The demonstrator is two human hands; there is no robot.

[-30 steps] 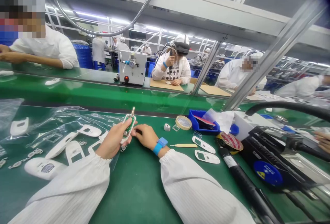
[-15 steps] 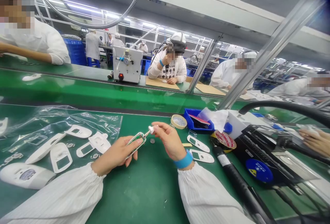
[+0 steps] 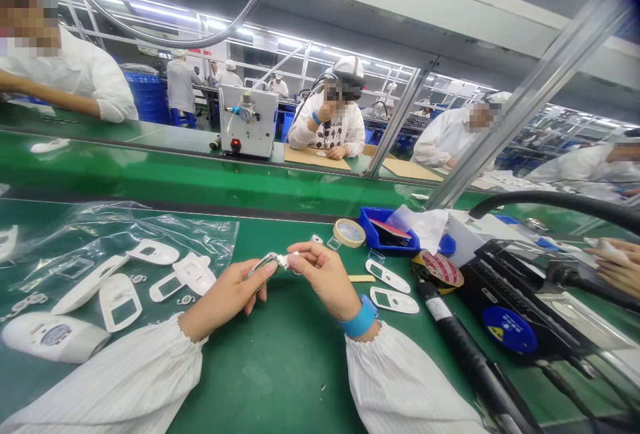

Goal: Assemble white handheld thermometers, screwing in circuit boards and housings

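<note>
My left hand [image 3: 227, 297] is closed around a slim, silver-edged frame part [image 3: 262, 263] that looks like a narrow rectangle with an opening. At the far end of that part, my right hand [image 3: 325, 282], with a blue band at the wrist, pinches a small white piece [image 3: 290, 261]. The white piece is at the end of the frame part; I cannot tell how the two join. Left of my hands, several white plastic shells [image 3: 120, 301] lie on a clear plastic bag [image 3: 213, 237]. Two white cover frames [image 3: 395, 301] lie right of my right hand.
A tape roll [image 3: 349, 233] and a blue bin [image 3: 367, 224] stand behind my right hand. Farther right are a red-and-white tape roll [image 3: 437, 270], a black cylindrical tool [image 3: 457, 341] and a black device [image 3: 505, 301]. Co-workers sit across the green conveyor [image 3: 200, 181].
My right hand has come slightly closer to my left, bringing the white piece up against the frame part's end. The metal rod seen between them earlier is now mostly hidden.
</note>
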